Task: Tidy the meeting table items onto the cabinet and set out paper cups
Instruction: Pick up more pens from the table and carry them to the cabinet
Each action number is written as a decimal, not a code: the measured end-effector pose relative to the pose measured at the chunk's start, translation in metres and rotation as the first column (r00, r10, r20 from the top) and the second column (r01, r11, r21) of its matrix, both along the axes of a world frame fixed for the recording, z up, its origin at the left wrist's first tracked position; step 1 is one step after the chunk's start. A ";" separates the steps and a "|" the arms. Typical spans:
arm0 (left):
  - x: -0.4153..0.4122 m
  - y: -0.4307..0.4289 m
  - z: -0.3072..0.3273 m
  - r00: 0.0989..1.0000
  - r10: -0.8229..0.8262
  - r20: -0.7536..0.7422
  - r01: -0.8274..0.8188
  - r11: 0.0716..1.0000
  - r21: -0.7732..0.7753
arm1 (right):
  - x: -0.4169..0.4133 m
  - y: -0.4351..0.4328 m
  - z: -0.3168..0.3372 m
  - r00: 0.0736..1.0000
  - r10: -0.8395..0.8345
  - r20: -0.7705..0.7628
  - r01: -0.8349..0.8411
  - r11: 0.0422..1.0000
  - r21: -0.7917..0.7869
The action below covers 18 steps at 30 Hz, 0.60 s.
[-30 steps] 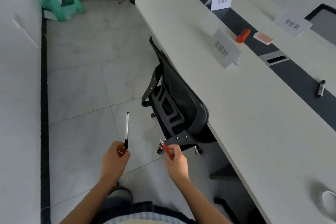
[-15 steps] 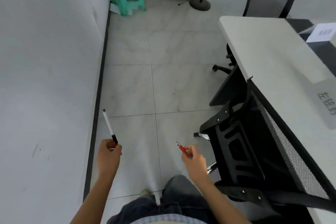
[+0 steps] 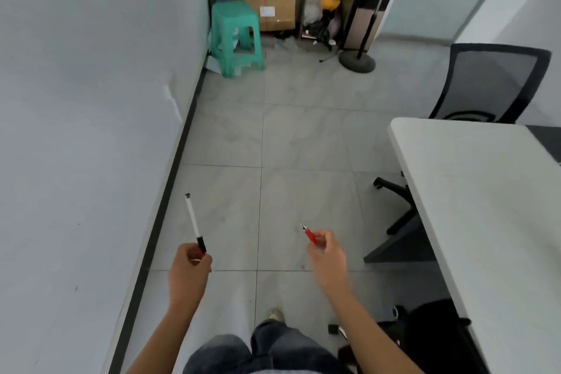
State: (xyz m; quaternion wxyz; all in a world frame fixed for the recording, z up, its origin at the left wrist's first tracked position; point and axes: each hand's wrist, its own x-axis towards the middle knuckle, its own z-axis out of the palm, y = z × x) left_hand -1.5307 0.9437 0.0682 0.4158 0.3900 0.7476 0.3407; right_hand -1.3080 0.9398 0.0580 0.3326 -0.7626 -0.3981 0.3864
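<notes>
Head view shows both forearms stretched forward over the tiled floor [image 3: 273,131], the left hand [image 3: 188,267] pinching the dark end of one white marker [image 3: 194,222] that stands nearly upright, the right hand [image 3: 328,255] gripping one red pen [image 3: 310,234] whose tip points up and left. Two pens in all, one per hand, held well apart. One corner of the white meeting table [image 3: 473,191] lies to the right of the right hand, with one mesh chair [image 3: 491,82] beyond it.

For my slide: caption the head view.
Left hand holds a white pen, right hand a red pen, beside the table.
</notes>
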 end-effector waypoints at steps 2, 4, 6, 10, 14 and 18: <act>0.015 0.040 0.011 1.000 0.017 0.009 -0.018 0.999 0.033 | 0.006 0.046 0.004 1.000 0.006 0.018 -0.006 1.000 0.010; 0.027 0.071 0.018 0.999 0.033 0.017 -0.034 0.999 0.041 | 0.004 0.079 0.002 0.999 0.036 0.010 -0.036 0.999 0.001; 0.032 0.099 0.017 0.999 0.046 0.017 -0.047 0.998 0.032 | -0.001 0.108 -0.003 0.995 0.101 -0.006 -0.101 0.995 -0.015; 0.025 0.164 0.004 0.991 0.130 0.015 -0.130 0.992 -0.002 | -0.002 0.180 -0.016 0.978 0.196 0.075 -0.195 0.980 -0.026; 0.012 0.256 -0.002 0.978 0.200 0.052 -0.201 0.980 0.000 | 0.002 0.277 -0.016 0.978 0.128 0.165 -0.133 0.991 0.022; 0.000 0.371 0.007 0.981 0.182 0.072 -0.185 0.982 0.027 | 0.006 0.374 0.003 0.995 0.037 0.091 -0.043 0.997 0.066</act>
